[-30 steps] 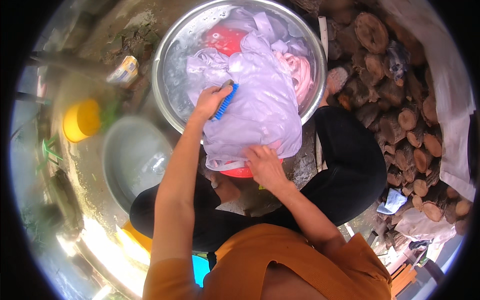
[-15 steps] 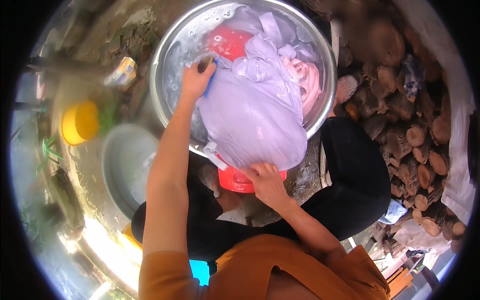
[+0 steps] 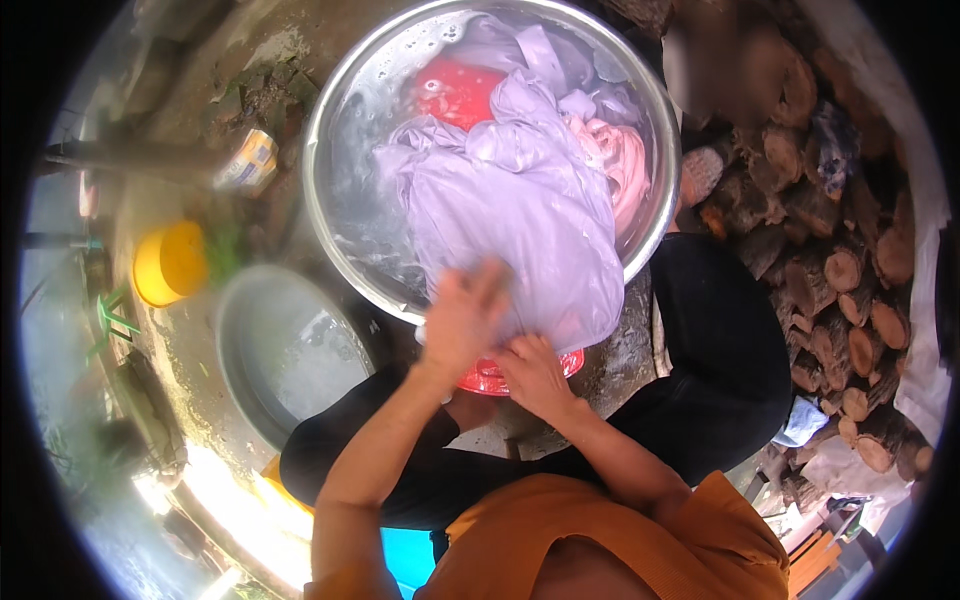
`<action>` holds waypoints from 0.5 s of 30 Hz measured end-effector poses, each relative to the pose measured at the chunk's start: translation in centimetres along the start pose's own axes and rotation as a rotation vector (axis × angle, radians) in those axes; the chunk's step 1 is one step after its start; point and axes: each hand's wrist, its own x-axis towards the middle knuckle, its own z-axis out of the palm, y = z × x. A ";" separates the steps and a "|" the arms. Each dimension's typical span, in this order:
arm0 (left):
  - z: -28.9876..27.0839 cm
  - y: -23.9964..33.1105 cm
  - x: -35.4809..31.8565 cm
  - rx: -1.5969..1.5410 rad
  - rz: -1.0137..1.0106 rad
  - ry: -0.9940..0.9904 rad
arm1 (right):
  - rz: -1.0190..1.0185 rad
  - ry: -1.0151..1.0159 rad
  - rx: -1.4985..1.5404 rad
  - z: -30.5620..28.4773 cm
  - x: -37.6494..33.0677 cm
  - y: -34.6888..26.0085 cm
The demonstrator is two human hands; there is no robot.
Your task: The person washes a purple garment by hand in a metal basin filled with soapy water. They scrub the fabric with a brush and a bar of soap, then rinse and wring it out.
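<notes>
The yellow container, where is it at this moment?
In the head view the yellow container stands on the ground on the person's left, beside the grey basin and left of the large metal basin that holds the wet lilac cloth.

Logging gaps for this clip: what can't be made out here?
- Left hand: motion-blurred, so its grip and any tool in it are unclear, head view.
- Red board: mostly hidden under the lilac cloth.
- Basin bottom: hidden by cloth and suds.
- Right hand fingertips: tucked under the cloth.
</notes>
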 end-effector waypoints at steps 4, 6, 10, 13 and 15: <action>-0.1 -2.7 8.1 0.190 -0.081 0.153 | -0.036 -0.007 0.111 0.1 -1.1 0.2; -1.1 -4.4 12.9 0.196 -0.249 0.364 | -0.027 -0.058 0.144 0.4 -1.2 0.0; 2.2 0.3 6.1 0.092 -0.212 0.234 | -0.097 -0.001 0.083 0.5 -1.1 0.7; 2.3 4.4 -3.3 0.014 -0.078 -0.092 | -0.123 0.037 0.035 0.5 -1.2 0.5; 1.4 2.1 0.9 0.097 -0.124 0.007 | -0.108 0.010 0.052 0.5 -1.3 0.1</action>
